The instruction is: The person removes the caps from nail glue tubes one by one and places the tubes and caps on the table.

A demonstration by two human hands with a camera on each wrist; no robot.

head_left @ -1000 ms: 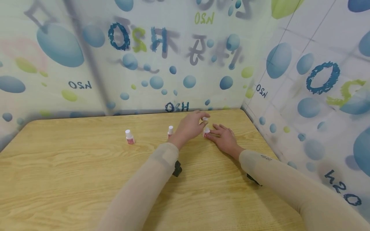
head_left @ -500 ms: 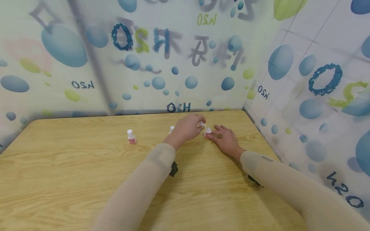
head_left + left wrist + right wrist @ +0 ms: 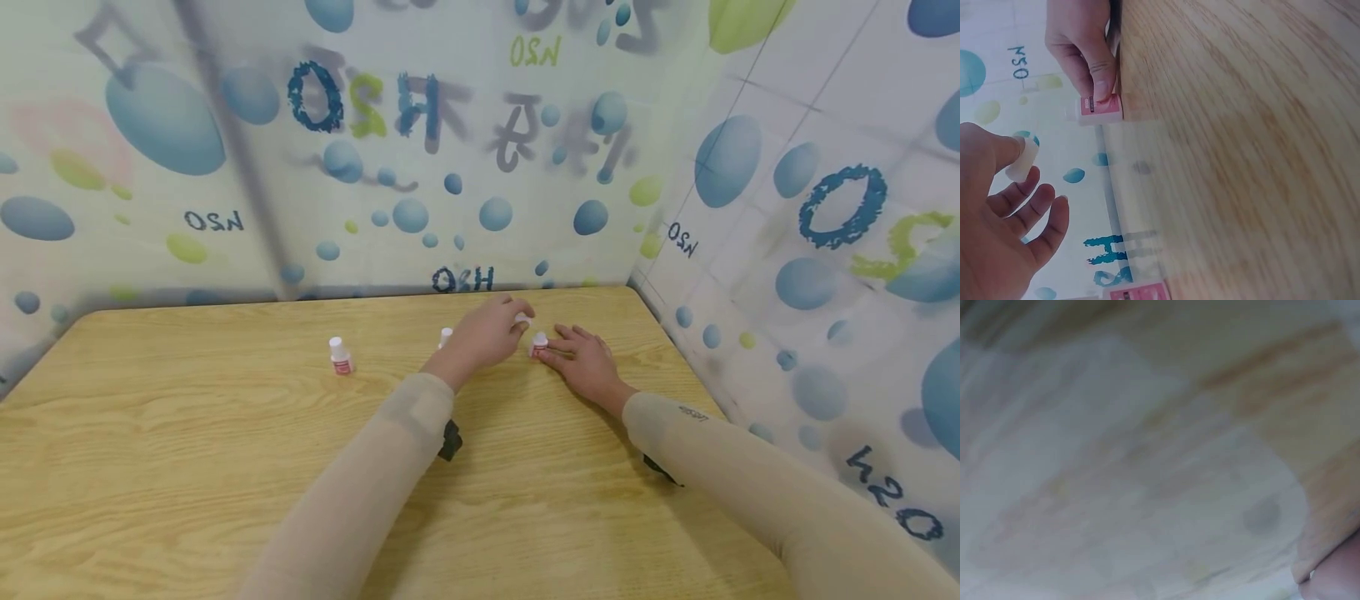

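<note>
My left hand pinches a small white cap, raised just left of an uncapped small white bottle with a pink-red label. In the left wrist view the cap sits between thumb and fingers, the other fingers loosely bent. My right hand holds that bottle upright on the table, thumb and fingers at its sides; its label faces the left wrist camera. Only a bit of the right hand enters the right wrist view, where the bottle cannot be seen.
Another capped bottle stands to the left on the wooden table. Partly behind the left wrist is a further bottle. Bubble-patterned walls rise behind the table and along its right side.
One second ago the left hand had the cap right above the bottle; it has since shifted left and slightly down with it. The right hand stays on the bottle.
</note>
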